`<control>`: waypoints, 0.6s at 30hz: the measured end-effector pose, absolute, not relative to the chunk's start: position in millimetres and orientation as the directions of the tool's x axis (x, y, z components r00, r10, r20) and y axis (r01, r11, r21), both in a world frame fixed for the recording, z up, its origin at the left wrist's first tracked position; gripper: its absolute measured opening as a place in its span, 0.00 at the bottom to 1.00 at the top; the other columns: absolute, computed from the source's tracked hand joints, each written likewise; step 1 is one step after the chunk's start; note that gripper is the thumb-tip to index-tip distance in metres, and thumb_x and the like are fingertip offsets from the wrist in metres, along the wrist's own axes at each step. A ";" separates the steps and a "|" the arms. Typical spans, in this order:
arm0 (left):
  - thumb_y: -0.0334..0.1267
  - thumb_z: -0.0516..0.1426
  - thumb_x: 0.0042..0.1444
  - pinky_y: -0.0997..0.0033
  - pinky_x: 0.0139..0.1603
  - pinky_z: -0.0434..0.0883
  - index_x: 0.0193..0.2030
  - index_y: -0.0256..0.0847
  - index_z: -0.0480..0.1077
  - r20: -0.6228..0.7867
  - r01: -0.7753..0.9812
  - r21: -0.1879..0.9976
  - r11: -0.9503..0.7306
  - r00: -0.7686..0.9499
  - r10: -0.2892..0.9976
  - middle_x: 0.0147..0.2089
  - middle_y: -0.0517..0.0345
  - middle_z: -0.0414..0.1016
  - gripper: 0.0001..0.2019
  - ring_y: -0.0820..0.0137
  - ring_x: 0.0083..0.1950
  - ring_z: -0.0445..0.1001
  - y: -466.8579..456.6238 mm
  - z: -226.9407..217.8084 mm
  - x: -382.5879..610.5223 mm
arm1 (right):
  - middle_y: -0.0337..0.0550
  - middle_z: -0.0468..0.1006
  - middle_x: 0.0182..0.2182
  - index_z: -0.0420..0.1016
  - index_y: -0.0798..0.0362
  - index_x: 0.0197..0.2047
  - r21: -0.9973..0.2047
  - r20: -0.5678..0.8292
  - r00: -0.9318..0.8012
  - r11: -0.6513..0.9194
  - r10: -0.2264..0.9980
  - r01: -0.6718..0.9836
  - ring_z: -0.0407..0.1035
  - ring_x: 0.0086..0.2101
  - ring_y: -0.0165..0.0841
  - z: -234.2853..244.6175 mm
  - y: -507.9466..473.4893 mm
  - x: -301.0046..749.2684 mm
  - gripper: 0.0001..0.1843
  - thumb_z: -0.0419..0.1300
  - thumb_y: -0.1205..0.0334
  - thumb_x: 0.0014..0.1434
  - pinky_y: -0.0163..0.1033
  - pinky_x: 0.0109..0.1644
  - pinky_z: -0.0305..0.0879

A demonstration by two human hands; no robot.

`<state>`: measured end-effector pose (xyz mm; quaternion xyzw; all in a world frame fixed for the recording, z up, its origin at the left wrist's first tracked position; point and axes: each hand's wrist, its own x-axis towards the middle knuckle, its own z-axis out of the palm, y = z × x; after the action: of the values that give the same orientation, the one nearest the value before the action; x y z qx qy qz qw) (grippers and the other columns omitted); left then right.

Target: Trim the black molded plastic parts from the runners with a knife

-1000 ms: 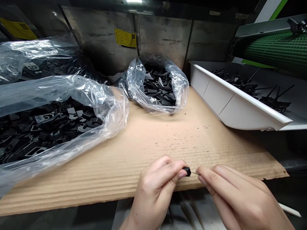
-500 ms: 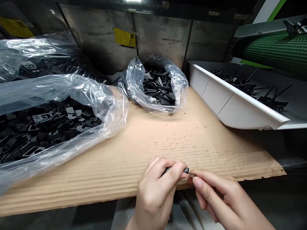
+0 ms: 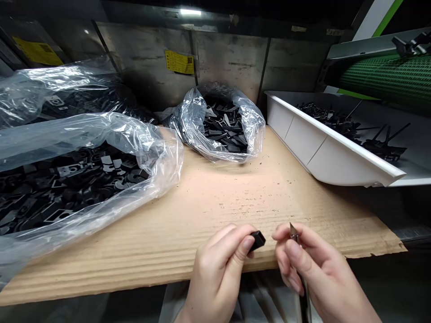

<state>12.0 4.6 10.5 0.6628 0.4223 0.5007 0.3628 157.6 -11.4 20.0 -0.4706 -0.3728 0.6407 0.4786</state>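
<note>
Between thumb and fingers, my left hand (image 3: 220, 269) pinches a small black plastic part (image 3: 257, 241), its squared end sticking out to the right. My right hand (image 3: 318, 269) is closed round a craft knife (image 3: 304, 296) with a dark handle; its pointed blade tip rises above my thumb. A narrow gap separates the blade from the part. Both hands are over the near edge of the cardboard sheet (image 3: 232, 193). The rest of the part is hidden by my left fingers.
A clear plastic bag (image 3: 161, 166) of black parts lies at left, another bag behind it. A smaller bag (image 3: 254, 130) of slim black pieces sits at the back. At right stands a white tray (image 3: 303, 139) with black sprues, below a green roller (image 3: 387, 76).
My right hand has drawn the knife away from the black part and tipped its blade upward. My left hand has turned the part so more of it shows.
</note>
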 end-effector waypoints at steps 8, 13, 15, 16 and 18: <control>0.30 0.51 0.59 0.77 0.31 0.66 0.33 0.41 0.72 0.303 0.108 0.940 -0.325 0.180 0.936 0.28 0.60 0.68 0.09 0.72 0.29 0.69 6.5 11.1 8.6 | 0.27 0.61 0.19 0.64 0.52 0.36 -0.910 -0.303 -0.393 -0.386 0.868 -0.150 0.45 0.16 0.17 28.1 1.5 152.4 0.11 0.62 0.60 0.50 0.23 0.17 0.41; 0.33 0.51 0.59 0.77 0.27 0.64 0.29 0.39 0.71 0.271 0.102 0.951 -0.293 0.183 0.945 0.26 0.59 0.67 0.10 0.72 0.27 0.67 6.8 13.8 8.4 | 0.30 0.66 0.22 0.71 0.50 0.38 -0.975 -0.221 -0.361 -0.208 0.906 0.075 0.61 0.25 0.22 26.3 -7.0 162.7 0.11 0.59 0.71 0.49 0.25 0.31 0.61; 0.33 0.52 0.59 0.78 0.27 0.64 0.29 0.39 0.72 0.263 0.093 0.955 -0.281 0.169 0.950 0.25 0.60 0.67 0.10 0.73 0.27 0.67 6.3 14.5 8.3 | 0.34 0.70 0.23 0.71 0.49 0.41 -0.973 -0.154 -0.347 -0.082 0.925 0.215 0.67 0.27 0.25 24.9 -10.1 165.4 0.10 0.55 0.68 0.54 0.29 0.33 0.66; 0.33 0.52 0.59 0.78 0.27 0.64 0.29 0.39 0.72 0.256 0.088 0.958 -0.273 0.161 0.953 0.25 0.60 0.67 0.10 0.73 0.26 0.67 6.1 14.7 8.2 | 0.36 0.73 0.25 0.71 0.49 0.42 -0.961 -0.096 -0.326 -0.002 0.940 0.277 0.69 0.28 0.27 23.9 -12.0 166.2 0.10 0.54 0.66 0.56 0.30 0.34 0.68; 0.33 0.52 0.59 0.78 0.29 0.64 0.29 0.40 0.72 0.238 0.077 0.965 -0.252 0.154 0.959 0.25 0.61 0.68 0.10 0.73 0.27 0.67 5.7 15.0 7.7 | 0.40 0.77 0.31 0.71 0.48 0.46 -0.910 0.079 -0.249 0.172 0.965 0.378 0.73 0.31 0.31 21.3 -16.9 166.9 0.12 0.53 0.62 0.58 0.32 0.35 0.70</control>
<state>7.7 5.7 15.0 0.6161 0.4204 0.4964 0.4441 166.9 -16.9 21.3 -0.4968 -0.6760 0.4091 0.3589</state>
